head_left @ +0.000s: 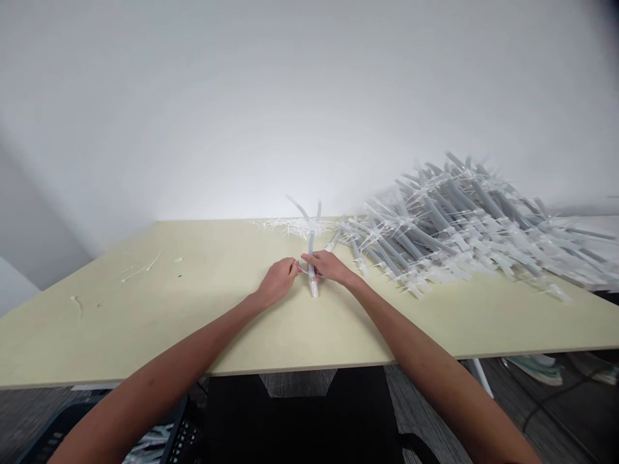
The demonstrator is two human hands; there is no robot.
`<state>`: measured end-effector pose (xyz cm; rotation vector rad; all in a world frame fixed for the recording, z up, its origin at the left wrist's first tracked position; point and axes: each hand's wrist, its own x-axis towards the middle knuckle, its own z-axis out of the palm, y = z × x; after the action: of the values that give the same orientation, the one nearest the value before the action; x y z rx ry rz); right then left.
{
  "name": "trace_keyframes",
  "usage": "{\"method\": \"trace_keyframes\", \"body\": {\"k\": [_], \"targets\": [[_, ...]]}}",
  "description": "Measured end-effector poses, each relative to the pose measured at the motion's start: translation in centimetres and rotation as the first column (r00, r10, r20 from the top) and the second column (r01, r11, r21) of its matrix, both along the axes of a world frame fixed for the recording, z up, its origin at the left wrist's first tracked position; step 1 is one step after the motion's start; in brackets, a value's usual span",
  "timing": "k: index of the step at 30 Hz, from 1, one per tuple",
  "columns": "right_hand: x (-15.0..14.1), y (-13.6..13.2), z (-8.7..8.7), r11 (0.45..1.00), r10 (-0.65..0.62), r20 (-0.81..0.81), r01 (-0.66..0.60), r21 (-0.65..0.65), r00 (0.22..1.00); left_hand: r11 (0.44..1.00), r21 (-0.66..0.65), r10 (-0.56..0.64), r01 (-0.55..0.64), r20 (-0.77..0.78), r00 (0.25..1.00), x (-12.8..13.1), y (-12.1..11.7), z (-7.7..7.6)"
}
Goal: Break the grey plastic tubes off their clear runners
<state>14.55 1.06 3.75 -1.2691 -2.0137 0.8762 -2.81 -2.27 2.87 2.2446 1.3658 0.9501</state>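
Observation:
My right hand point(325, 264) is closed around a translucent branched tube point(312, 245) that stands nearly upright over the middle of the table. Two thin arms spread from the tube's upper end, and a clear fitting shows at the bottom. To its left, the fingers of my left hand point(281, 277) pinch the end of a thin white cable tie point(303, 269), which runs across to the tube. How the tie sits behind the tube is hidden by my right fingers.
A large heap of similar tubes point(449, 219) covers the table's right side. Behind my hands lies a scatter of white cable ties point(294, 225). Some loose ties point(142, 269) lie on the left. Below the table's front edge point(300, 369) stands a dark basket point(181, 425) holding tubes.

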Motion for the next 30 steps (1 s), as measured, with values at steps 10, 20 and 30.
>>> {"method": "trace_keyframes", "body": {"k": [10, 20, 30], "targets": [[-0.6, -0.2, -0.6, 0.975, -0.053, -0.38, -0.035, -0.22, 0.923, 0.996, 0.085, 0.036, -0.03, -0.071, 0.997, -0.7, 0.7, -0.1], [-1.1, -0.4, 0.1, 0.998, -0.059, -0.416, 0.059, -0.013, 0.908, 0.986, 0.157, -0.049, 0.048, 0.004, 0.999, -0.5, 0.6, -0.4], [-0.6, -0.4, 1.1, 0.984, -0.037, -0.172, 0.066, 0.168, 0.984, 0.937, 0.323, -0.067, 0.134, -0.209, 0.976, -0.7, 1.2, -0.5]]}}
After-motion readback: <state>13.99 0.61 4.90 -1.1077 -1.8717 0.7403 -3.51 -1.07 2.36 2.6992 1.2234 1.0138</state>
